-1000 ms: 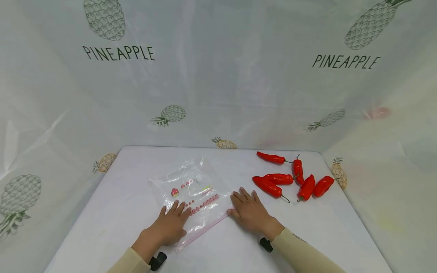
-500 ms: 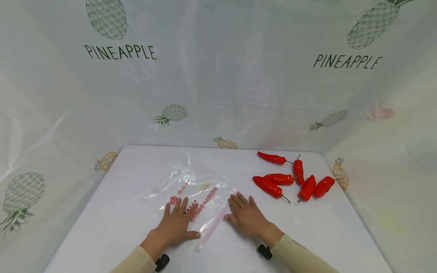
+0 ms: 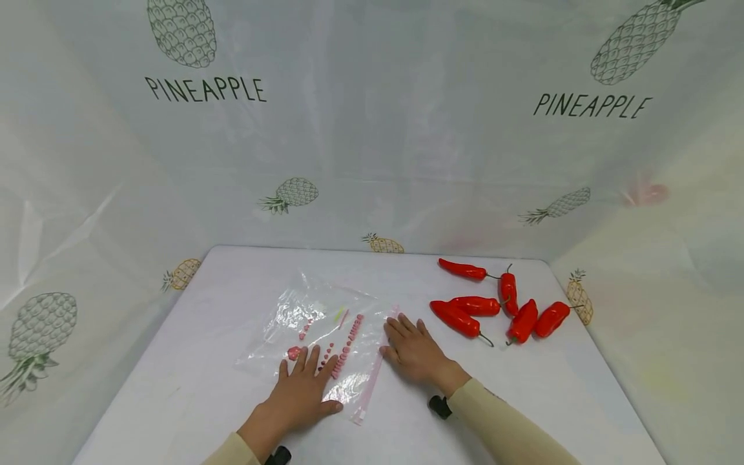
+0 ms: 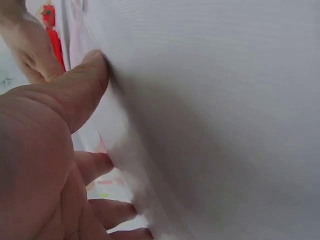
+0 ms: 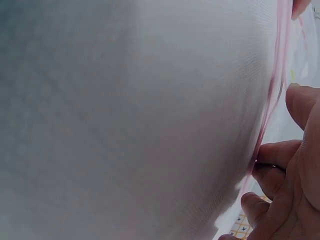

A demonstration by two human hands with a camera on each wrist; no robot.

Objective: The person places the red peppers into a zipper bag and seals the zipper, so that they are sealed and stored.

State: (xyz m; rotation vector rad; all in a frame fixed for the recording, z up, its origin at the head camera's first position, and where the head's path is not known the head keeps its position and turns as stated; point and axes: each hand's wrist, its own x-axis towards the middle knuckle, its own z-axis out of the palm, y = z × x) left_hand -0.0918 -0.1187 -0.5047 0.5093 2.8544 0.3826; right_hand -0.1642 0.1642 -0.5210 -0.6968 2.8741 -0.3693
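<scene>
On table (image 3: 192, 361), bag (image 3: 322, 326), six peppers (image 3: 476, 305) (head view only)

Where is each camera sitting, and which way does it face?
Head: worn on the head, looks forward and down at left hand, right hand, clear bag, red peppers and white table; sleeves show.
Left wrist: worn there, looks past that hand's fingers across the table.
Right wrist: worn there, looks past that hand's fingers at the bag's pink edge.
Head and left wrist views share both hands and red pepper.
</scene>
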